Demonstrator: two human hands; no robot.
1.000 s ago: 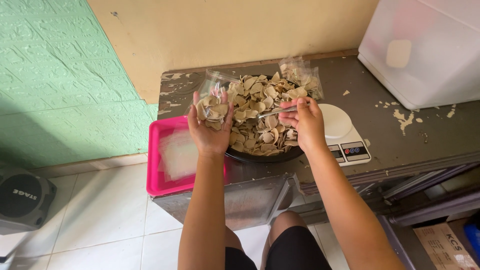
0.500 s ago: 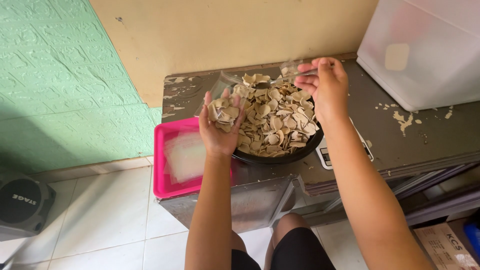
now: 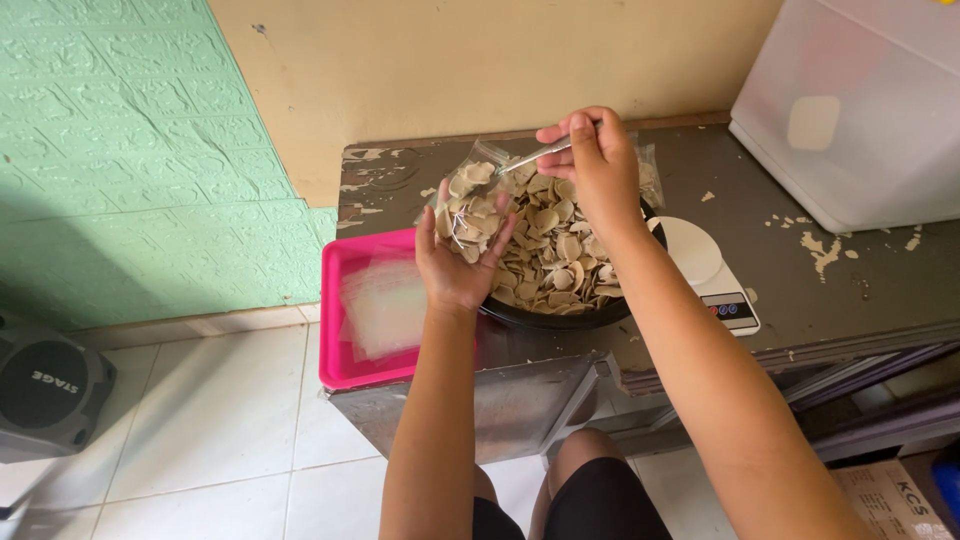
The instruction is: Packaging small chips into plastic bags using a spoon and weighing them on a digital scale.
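Worn grey desk against a yellow and green wall, white tile floor. Left hand cups a clear bag of chips; right hand pinches a metal spoon over the black bowl. Pink tray and kitchen scale flank it.

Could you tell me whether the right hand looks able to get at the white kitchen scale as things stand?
Probably yes: the scale lies uncovered just right of the black bowl, but the right hand holds a metal spoon.
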